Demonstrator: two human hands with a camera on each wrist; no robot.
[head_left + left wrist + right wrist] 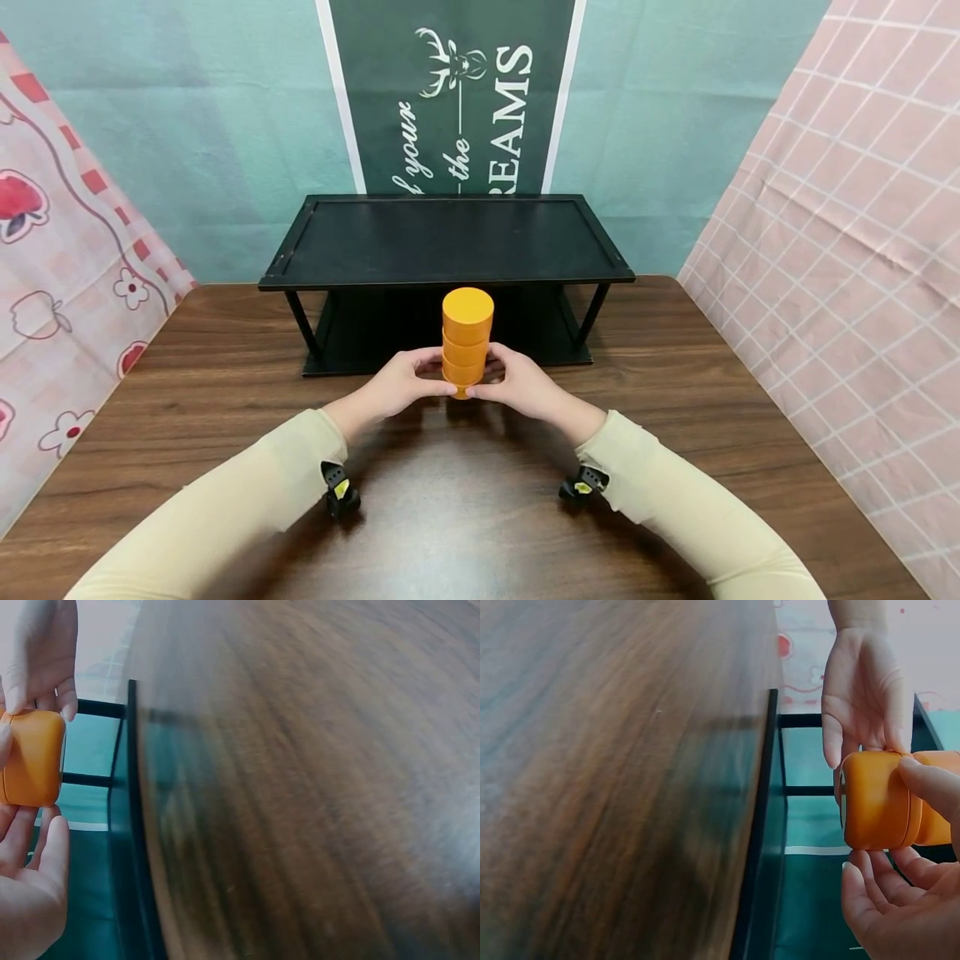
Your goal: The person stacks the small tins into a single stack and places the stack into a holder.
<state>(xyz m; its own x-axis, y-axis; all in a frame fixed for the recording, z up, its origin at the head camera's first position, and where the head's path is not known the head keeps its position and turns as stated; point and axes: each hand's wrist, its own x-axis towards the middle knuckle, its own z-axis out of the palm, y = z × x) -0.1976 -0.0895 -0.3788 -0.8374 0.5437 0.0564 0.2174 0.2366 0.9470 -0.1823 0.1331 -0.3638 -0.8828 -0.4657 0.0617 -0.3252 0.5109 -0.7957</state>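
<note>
A tall stack of orange cylinders (pixel 467 337) with rounded edges stands upright between the two hands. Its flat top faces up in the head view. My left hand (pixel 396 385) grips the lower part from the left, thumb in front and fingers behind. From the right, my right hand (pixel 525 387) grips the same part in mirrored fashion. In both wrist views, the lowest orange cylinder (pixel 876 801) hangs a little above the tabletop. The left wrist view cuts off most of the orange stack (pixel 31 759) at its edge.
Behind the stack stands a black two-tier rack (pixel 450 242) on the brown wooden table (pixel 450 517). Teal cloth (pixel 202 150) with a dark green printed panel (pixel 457 100) hangs at the back. Patterned cloths (pixel 847 275) flank the table on both sides.
</note>
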